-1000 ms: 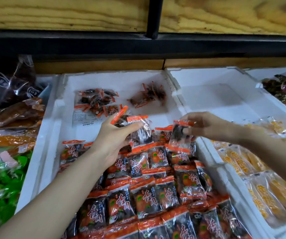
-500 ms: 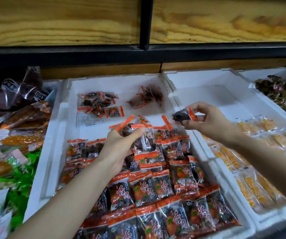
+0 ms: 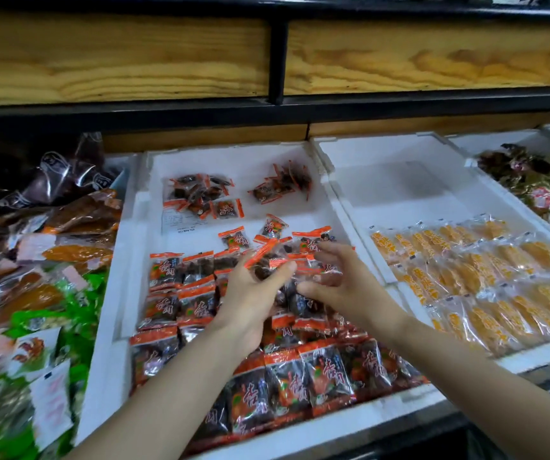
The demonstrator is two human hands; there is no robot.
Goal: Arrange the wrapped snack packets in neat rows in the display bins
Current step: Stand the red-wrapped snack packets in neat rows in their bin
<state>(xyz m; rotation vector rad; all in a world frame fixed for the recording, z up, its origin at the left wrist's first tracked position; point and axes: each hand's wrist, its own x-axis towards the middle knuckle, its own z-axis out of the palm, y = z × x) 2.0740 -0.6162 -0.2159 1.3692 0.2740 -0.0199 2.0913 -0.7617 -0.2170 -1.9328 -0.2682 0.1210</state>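
The left hand [image 3: 250, 300] reached over the middle of the white foam bin [image 3: 220, 164] and gripped a held packet [image 3: 264, 262] between thumb and fingers. That packet was raised just above the rows and tilted, its orange sealed strip running diagonally, up and toward the right. The right hand [image 3: 343, 287] hovered just beside it to the right, palm down over the rows, fingers spread and loosely bent with nothing visibly pinched between them; motion blur softened the fingertips.

Under and around both hands, the snack packets [image 3: 197, 303] filled the front half of the bin in rows. They lay flat and overlapping, each with its orange strip toward the back of the bin and its long axis running front to back. The front row [image 3: 326, 376] sat against the near wall and leaned slightly to the right.

Just behind the hands, three loose packets [image 3: 273, 226] lay out of line, each turned a different way. Farther back, well apart from the hands, two small heaps [image 3: 200, 197] rested on the bare floor of the bin, the left one beside a paper label [image 3: 177, 224].

The neighbouring bin [image 3: 399, 180] on the right held yellow packets [image 3: 486, 270] in rows toward its front.
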